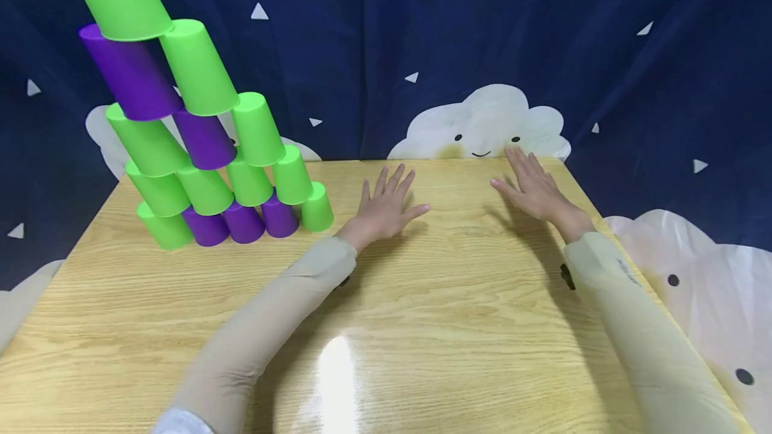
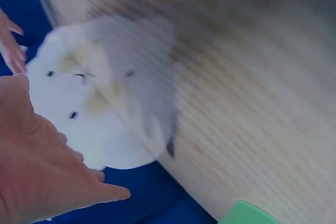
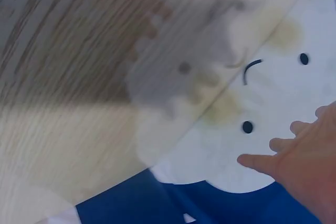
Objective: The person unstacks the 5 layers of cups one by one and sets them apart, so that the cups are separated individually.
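A tiered pyramid of upside-down green cups [image 1: 200, 69] and purple cups [image 1: 208, 226] stands on the left of the table, its top cup cut off by the head view's upper edge. To the right of the stack, my left hand [image 1: 381, 213] hovers over the wood with fingers spread and nothing in it. My right hand [image 1: 533, 189], likewise holding nothing, reaches out near the table's far right corner, fingers extended. In the left wrist view, the left hand [image 2: 47, 156] shows beside a green cup's edge [image 2: 249, 214]. The right wrist view has the right hand [image 3: 310, 161] with straight fingers.
The light wooden table [image 1: 458, 327] ends at a dark blue curtain [image 1: 338, 32] printed with white triangles and smiling clouds [image 1: 488, 119]. Small dark spots show by both wrists. The lowest right cup [image 1: 317, 207] stands close to the left forearm.
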`<state>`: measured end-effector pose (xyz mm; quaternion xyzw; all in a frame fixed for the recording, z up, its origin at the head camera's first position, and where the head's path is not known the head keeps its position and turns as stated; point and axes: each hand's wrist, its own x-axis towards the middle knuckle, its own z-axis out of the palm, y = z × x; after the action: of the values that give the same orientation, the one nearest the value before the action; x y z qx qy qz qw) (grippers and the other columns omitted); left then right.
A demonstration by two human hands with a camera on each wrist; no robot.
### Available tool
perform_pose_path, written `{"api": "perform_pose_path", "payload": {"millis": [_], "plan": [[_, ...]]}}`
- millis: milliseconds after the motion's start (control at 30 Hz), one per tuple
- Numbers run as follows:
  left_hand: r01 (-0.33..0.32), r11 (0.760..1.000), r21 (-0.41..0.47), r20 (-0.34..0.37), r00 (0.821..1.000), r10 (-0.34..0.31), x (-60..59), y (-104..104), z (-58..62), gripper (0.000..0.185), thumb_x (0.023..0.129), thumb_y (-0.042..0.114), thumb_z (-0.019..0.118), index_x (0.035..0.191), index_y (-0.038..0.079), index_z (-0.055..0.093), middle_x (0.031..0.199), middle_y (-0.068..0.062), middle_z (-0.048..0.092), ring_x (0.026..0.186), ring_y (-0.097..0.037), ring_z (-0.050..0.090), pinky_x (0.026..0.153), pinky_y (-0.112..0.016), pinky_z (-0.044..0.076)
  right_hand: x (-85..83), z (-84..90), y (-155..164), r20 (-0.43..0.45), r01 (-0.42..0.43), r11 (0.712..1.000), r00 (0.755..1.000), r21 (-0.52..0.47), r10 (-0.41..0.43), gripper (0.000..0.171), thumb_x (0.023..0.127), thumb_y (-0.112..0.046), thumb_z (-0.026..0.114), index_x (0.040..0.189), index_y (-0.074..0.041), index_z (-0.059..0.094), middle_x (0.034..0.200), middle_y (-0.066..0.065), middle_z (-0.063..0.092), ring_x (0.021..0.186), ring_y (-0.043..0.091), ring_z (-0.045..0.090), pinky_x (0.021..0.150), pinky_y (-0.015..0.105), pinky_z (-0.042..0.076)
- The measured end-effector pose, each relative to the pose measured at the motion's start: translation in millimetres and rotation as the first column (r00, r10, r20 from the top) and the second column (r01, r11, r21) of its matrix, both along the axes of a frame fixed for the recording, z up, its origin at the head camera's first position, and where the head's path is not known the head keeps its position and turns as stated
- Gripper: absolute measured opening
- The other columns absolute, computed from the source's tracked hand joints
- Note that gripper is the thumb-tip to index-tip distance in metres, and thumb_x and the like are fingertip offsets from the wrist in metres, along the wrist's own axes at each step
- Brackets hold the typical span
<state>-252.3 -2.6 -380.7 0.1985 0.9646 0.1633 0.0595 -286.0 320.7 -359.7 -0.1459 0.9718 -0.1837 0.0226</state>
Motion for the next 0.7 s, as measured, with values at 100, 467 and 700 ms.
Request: {"api": "perform_pose_path", "payload": {"millis": [100,467,700], "plan": [[0.056,0.997,0.044,0.006,0.998,-0.056,16.3,-5.1,2.6,0.081,0.098,0.068,0.031,0.159,0.024,0.001,0.164,0.001,-0.008,0.147,-0.026,-0.015,0.115,-0.06,-0.002,4.6,4.9,-8.3,-0.067,-0.082,0.995,0.995,-0.048,0.079,0.081,0.102,-0.05,0.044,0.158,-0.012,0.001,0.163,0.015,-0.001,0.148,0.035,-0.008,0.115,0.061,-0.001],[0.247,0.942,0.228,0.032,0.965,-0.261,69.4,-53.7,11.2,0.074,0.101,0.054,0.044,0.159,0.017,0.015,0.164,-0.001,0.0,0.149,-0.023,-0.006,0.117,-0.058,0.005,14.8,24.4,-58.7,-0.15,-0.248,0.929,0.965,-0.276,0.214,0.077,0.1,-0.034,0.058,0.159,-0.019,0.01,0.162,0.006,0.014,0.147,0.029,0.014,0.118,0.052,0.014],[0.274,0.893,0.357,0.019,0.954,-0.3,98.6,-91.1,8.6,0.071,0.101,0.049,0.048,0.157,0.016,0.021,0.163,-0.003,0.01,0.149,-0.023,0.004,0.119,-0.049,0.01,16.5,36.2,-99.2,-0.196,-0.352,0.858,0.934,-0.375,0.297,0.07,0.101,-0.022,0.057,0.158,-0.017,0.016,0.16,0.007,0.023,0.146,0.022,0.022,0.115,0.052,0.025]]}}
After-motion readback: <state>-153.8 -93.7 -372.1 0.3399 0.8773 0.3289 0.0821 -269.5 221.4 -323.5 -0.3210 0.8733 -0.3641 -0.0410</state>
